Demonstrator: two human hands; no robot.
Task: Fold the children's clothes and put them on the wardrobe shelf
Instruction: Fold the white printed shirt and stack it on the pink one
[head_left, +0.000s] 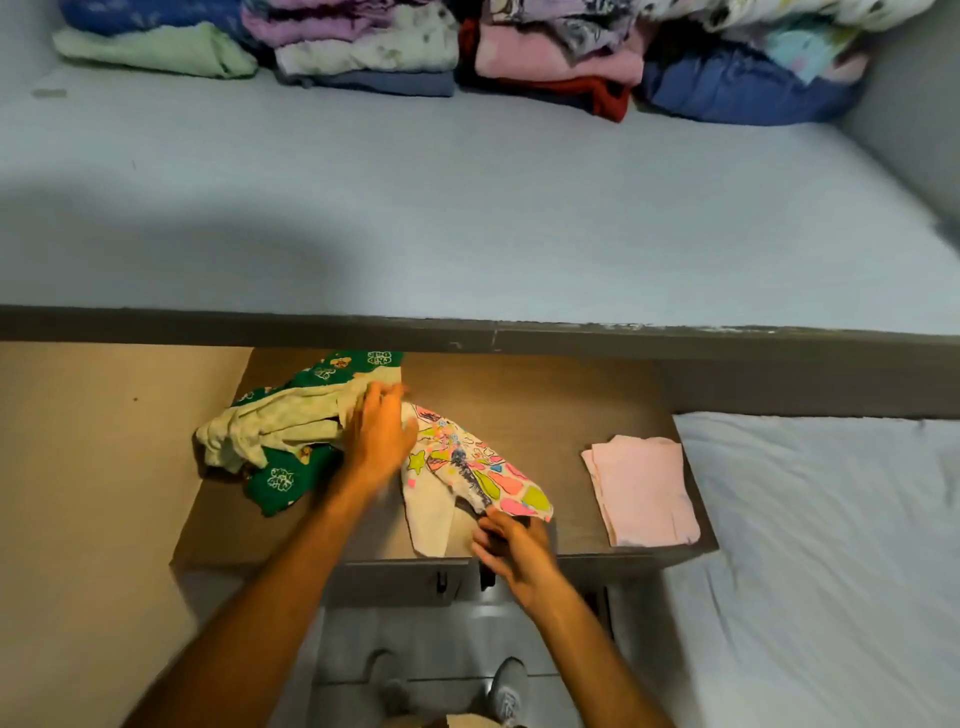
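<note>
Your right hand (511, 545) is nearest the lens, its fingers curled at the near edge of the printed white garment (467, 467); they seem to pinch the hem, though blur keeps me from being sure. Your left hand (379, 436) lies flat, fingers straight and close together, where that garment meets the crumpled heap.

By size: the wardrobe shelf (467, 208) spans the view above, with folded stacks (519, 52) along its back and bare room in front. Below it, the brown cabinet top (545, 415) is your folding surface. On it lie the unfolded green and pale heap (280, 441), the printed garment, and a folded pink piece (644, 488) well apart, by the bed (831, 545).

You seem to be starting on the printed garment. Next, draw it clear of the heap, spread it flat, and smooth it before folding.
</note>
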